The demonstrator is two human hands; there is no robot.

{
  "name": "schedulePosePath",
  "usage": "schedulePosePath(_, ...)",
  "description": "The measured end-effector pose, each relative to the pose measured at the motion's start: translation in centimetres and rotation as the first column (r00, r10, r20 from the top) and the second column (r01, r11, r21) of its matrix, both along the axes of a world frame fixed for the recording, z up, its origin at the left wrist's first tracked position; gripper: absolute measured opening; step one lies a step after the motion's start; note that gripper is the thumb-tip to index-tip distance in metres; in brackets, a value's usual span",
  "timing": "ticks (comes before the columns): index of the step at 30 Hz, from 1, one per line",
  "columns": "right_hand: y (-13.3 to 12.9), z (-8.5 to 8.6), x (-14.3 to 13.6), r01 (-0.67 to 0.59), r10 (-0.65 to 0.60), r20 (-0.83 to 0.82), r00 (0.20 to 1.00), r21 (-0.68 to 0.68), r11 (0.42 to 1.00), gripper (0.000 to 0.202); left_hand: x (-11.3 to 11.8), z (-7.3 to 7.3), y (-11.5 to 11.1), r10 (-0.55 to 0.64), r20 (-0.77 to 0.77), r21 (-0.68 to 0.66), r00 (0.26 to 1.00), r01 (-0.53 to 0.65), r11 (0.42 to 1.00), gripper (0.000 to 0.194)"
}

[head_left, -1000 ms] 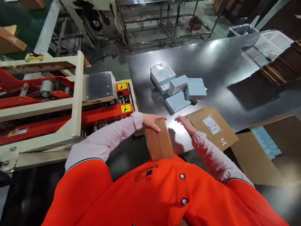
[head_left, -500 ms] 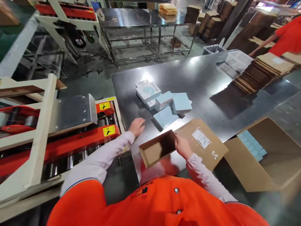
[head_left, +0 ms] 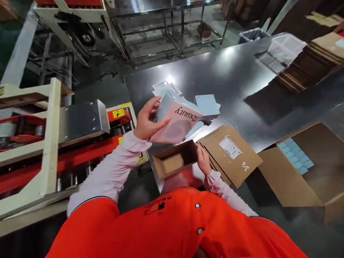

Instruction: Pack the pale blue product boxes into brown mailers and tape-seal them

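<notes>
1. Grasping with both hands: with the left hand [head_left: 147, 123], a beauty-lettered box [head_left: 176, 122], thumb laid across the printed face; with the right hand [head_left: 203, 159], the right end of a small open carton [head_left: 173, 163].
2. At far left, passing in front of a red-railed roller conveyor [head_left: 87, 149] with the left sleeve [head_left: 113, 172]; best to mind the cuff near that frame.
3. Toward the middle, holding the beauty-lettered box tilted, just beyond the carton's mouth; cannot tell whether touching the rim. Better to level it and ease the thumb pressure, so as not to dent the printed face.
4. Just below, showing the inside of the small open carton toward the camera. Advisable to grip firmly at the end wall without bowing it inward, and to hold the mouth square. Cannot tell whether resting on the steel table [head_left: 231, 82] or lifted.
5. Behind and to the right, lying on the table: a light-blue box [head_left: 206, 104], then labelled brown cardboard [head_left: 228, 163] beside the right hand. Worth giving the right wrist room there.
6. At far right, standing open: a large carton [head_left: 290, 182] with light-blue boxes [head_left: 295, 156] inside.
</notes>
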State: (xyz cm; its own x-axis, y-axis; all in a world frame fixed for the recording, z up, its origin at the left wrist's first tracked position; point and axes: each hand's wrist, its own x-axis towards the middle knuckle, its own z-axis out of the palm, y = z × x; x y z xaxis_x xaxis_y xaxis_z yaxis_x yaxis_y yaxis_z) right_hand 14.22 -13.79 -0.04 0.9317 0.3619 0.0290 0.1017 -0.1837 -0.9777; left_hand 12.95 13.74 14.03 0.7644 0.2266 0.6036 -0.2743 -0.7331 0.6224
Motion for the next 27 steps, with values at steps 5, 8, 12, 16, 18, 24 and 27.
schedulePosePath(5,0.6,-0.1,0.1,-0.022,0.022,-0.008,1.0,-0.012,1.0,0.057,-8.7,1.8,-5.2,-0.093,-0.386,0.274,0.918,0.21,0.939,0.051)
schedulePosePath(8,0.9,-0.4,-0.2,0.004,-0.004,0.008,1.0,-0.006,1.0,0.057,-11.4,0.1,-6.5,0.211,-0.637,0.461,0.742,0.147,0.875,0.065)
schedulePosePath(12,1.2,-0.1,-0.9,-0.003,0.021,0.12,0.993,-0.145,0.989,0.055,-15.0,-2.1,-6.1,0.426,-0.817,0.479,0.388,0.046,0.877,0.069)
schedulePosePath(16,2.6,1.7,-0.2,-0.496,0.598,0.09,0.796,-0.468,0.732,0.049,-15.7,-5.8,-7.7,0.006,-0.95,0.091,0.313,0.257,0.962,0.067)
schedulePosePath(18,3.9,2.7,1.1,-0.707,0.815,-0.092,0.571,-0.559,0.433,0.053,-14.8,-7.4,-8.2,-0.058,-0.951,0.024,0.304,0.258,0.966,0.065)
schedulePosePath(24,6.9,2.1,3.7,-0.452,0.601,0.054,0.798,-0.605,0.655,0.064,-11.9,-7.5,-6.2,0.373,-0.742,0.354,0.557,-0.147,0.923,0.059)
schedulePosePath(27,6.1,-0.8,2.2,-0.227,0.285,0.071,0.956,-0.439,0.869,0.092,-12.7,-8.3,-6.7,0.504,-0.576,0.467,0.644,-0.246,0.849,0.087)
